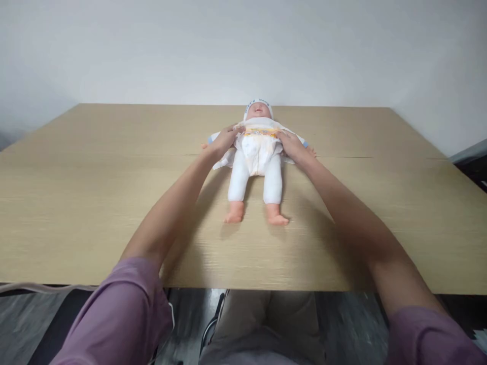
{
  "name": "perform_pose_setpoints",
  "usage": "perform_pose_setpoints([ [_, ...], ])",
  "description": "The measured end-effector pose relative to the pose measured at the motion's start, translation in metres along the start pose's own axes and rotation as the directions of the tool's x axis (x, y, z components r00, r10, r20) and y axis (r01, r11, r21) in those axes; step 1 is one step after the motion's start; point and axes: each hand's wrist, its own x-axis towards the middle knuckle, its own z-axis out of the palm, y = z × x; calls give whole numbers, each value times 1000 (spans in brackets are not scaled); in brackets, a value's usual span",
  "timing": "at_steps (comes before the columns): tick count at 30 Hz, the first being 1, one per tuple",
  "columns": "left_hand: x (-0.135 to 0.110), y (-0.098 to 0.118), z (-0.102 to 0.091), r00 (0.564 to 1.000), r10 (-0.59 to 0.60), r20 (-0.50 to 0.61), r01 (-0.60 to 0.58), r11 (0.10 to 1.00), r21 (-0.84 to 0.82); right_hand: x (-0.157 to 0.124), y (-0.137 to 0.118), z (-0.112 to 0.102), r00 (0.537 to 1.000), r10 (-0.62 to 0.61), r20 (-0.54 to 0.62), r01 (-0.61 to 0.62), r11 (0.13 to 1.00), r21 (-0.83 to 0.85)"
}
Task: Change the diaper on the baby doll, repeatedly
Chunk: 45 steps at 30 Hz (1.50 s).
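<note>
A baby doll (236, 185) lies on its back, its head in a white cap toward the wall and its bare feet toward me. A white diaper (257, 156) with an orange and yellow printed waistband covers its front between the legs. At the waistband's left end, my left hand (227, 139) has its fingers closed on the diaper's edge. My right hand (291, 144) grips the opposite edge in the same way. Both thumbs rest near the band. White diaper material also spreads out beneath both hands, beside the doll's hips.
The doll lies on a light wooden table (114, 203) with a seam running across it. A pale wall (243, 50) stands behind the far edge. A cable (41, 288) runs along the near left edge, and a dark object (474, 165) sits beyond the right edge.
</note>
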Motion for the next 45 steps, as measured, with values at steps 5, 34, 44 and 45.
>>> perform_pose_setpoints([
  [5,-16,-24,6,991,-62,120,86,975,-205,-17,7,6,995,91,40,-96,983,159],
  [34,-116,58,87,877,277,393,-480,480,734,-157,44,-66,989,-27,-143,-72,765,-640],
  [44,-117,44,89,893,265,364,-445,397,803,-158,42,-71,995,13,-101,-74,780,-621],
  [45,-117,44,90,894,264,363,-444,395,805,-158,42,-70,995,27,-98,-82,779,-622],
])
